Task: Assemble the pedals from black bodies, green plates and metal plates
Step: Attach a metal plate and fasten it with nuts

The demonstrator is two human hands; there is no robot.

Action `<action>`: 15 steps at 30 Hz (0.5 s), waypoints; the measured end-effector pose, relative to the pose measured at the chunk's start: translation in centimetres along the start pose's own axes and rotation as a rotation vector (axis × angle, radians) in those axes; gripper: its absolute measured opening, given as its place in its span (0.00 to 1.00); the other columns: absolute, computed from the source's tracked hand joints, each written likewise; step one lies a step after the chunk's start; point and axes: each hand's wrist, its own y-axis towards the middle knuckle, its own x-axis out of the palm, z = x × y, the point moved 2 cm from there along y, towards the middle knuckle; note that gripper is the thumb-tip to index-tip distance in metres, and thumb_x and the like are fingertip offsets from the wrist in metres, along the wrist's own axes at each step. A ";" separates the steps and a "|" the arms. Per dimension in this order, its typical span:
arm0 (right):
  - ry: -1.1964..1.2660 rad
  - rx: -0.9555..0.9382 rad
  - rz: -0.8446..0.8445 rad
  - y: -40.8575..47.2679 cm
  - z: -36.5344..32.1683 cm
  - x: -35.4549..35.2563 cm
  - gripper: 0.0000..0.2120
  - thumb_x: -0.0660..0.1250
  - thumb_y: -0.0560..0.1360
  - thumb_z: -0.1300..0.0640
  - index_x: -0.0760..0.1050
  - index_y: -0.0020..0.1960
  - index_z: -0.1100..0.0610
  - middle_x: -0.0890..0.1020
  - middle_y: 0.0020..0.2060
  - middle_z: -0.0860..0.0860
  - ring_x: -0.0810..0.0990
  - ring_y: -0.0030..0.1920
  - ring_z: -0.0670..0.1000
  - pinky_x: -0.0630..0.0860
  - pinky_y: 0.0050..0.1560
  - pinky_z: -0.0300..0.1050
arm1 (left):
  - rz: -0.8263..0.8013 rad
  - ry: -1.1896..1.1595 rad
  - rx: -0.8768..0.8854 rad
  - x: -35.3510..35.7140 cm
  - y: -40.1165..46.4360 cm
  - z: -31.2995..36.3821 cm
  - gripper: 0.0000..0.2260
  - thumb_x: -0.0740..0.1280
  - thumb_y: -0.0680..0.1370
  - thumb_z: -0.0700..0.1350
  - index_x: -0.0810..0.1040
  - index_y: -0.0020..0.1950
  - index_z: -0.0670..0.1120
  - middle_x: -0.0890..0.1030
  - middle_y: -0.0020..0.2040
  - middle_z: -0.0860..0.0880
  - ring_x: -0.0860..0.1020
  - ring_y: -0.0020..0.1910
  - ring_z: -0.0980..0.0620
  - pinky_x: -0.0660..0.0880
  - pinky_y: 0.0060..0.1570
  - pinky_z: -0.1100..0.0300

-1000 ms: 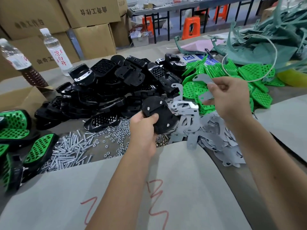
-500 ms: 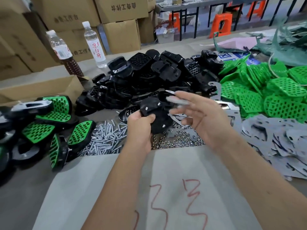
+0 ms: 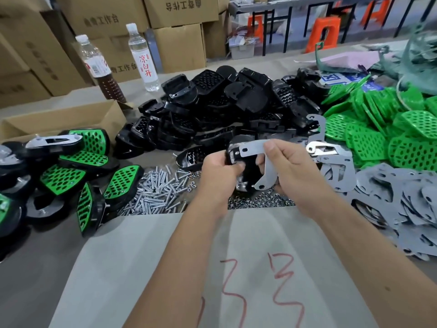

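- Judging by the heaps, most of the work was left: the pile of black bodies [image 3: 227, 107] at twelve o'clock, the green plates [image 3: 383, 129] at two and the loose metal plates [image 3: 397, 204] at three were all large.
- Finished pedals [image 3: 78, 162] lay at nine o'clock, about half a dozen or more (some run out of frame), green faces fitted.
- Screws [image 3: 156, 192] and nuts [image 3: 257, 202] waited just ahead of the grey sheet [image 3: 146, 268].
- Between the hands, one pedal was mid-assembly: the left hand [image 3: 218, 172] gripped a black body [image 3: 246, 171] from its left side, while the right hand [image 3: 295, 166] pinched a metal plate [image 3: 262, 162] and laid it against the body; no nuts looked fitted yet.
- Writing: the clear bottle [image 3: 142, 58] read 凉白开 in red; the cartons [image 3: 184, 8] showed 工作台; the red scrawl on the sheet was not legible.
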 end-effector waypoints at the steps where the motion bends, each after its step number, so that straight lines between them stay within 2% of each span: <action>1: -0.028 -0.016 0.003 0.0 -0.1 0.0 0.20 0.59 0.87 0.48 0.78 0.41 0.54 0.74 0.31 0.56 0.63 0.22 0.47 0.60 0.23 0.38 | 0.003 0.007 0.012 0.1 0.0 0.0 0.11 0.64 0.79 0.30 0.84 0.52 0.40 0.85 0.45 0.43 0.82 0.48 0.42 0.80 0.55 0.35; 2: -0.056 -0.031 0.012 0.0 -0.3 0.1 0.19 0.60 0.87 0.49 0.79 0.40 0.54 0.74 0.30 0.54 0.63 0.22 0.47 0.60 0.23 0.38 | 0.007 0.011 0.023 0.1 0.1 0.0 0.12 0.64 0.79 0.29 0.85 0.53 0.41 0.85 0.46 0.41 0.82 0.48 0.42 0.79 0.55 0.37; 4: -0.086 -0.049 0.035 -0.1 -0.3 0.1 0.18 0.63 0.86 0.50 0.79 0.39 0.54 0.74 0.26 0.49 0.63 0.22 0.46 0.60 0.23 0.37 | 0.005 0.014 0.034 0.3 0.1 -0.1 0.13 0.63 0.80 0.29 0.85 0.55 0.42 0.86 0.48 0.39 0.82 0.47 0.44 0.79 0.47 0.46; 6: -0.112 -0.055 0.061 -0.1 -0.3 0.2 0.18 0.65 0.85 0.51 0.79 0.38 0.55 0.69 0.23 0.46 0.62 0.22 0.47 0.60 0.25 0.39 | 0.010 0.009 0.036 0.5 0.1 -0.1 0.14 0.63 0.80 0.30 0.85 0.55 0.44 0.87 0.50 0.40 0.82 0.46 0.46 0.77 0.44 0.52; 10: -0.241 -0.047 0.138 0.0 -0.2 0.3 0.21 0.69 0.82 0.49 0.76 0.35 0.61 0.69 0.24 0.54 0.67 0.27 0.52 0.65 0.31 0.46 | -0.006 -0.033 0.049 0.8 -0.1 -0.1 0.18 0.62 0.80 0.30 0.86 0.53 0.49 0.87 0.45 0.48 0.81 0.38 0.56 0.73 0.31 0.66; 12: -0.253 -0.044 0.173 -0.1 -0.1 0.2 0.22 0.70 0.81 0.48 0.76 0.36 0.62 0.72 0.25 0.58 0.67 0.27 0.51 0.66 0.32 0.46 | 0.001 -0.048 0.042 0.9 -0.2 0.0 0.18 0.62 0.80 0.30 0.86 0.53 0.49 0.88 0.45 0.50 0.82 0.38 0.57 0.74 0.31 0.67; 15: -0.212 -0.020 0.133 -0.1 0.2 0.1 0.13 0.70 0.81 0.52 0.80 0.39 0.55 0.76 0.24 0.48 0.70 0.27 0.47 0.68 0.34 0.44 | 0.045 -0.073 0.032 0.9 -0.1 -0.1 0.18 0.62 0.80 0.29 0.86 0.53 0.48 0.87 0.46 0.49 0.81 0.40 0.54 0.73 0.33 0.64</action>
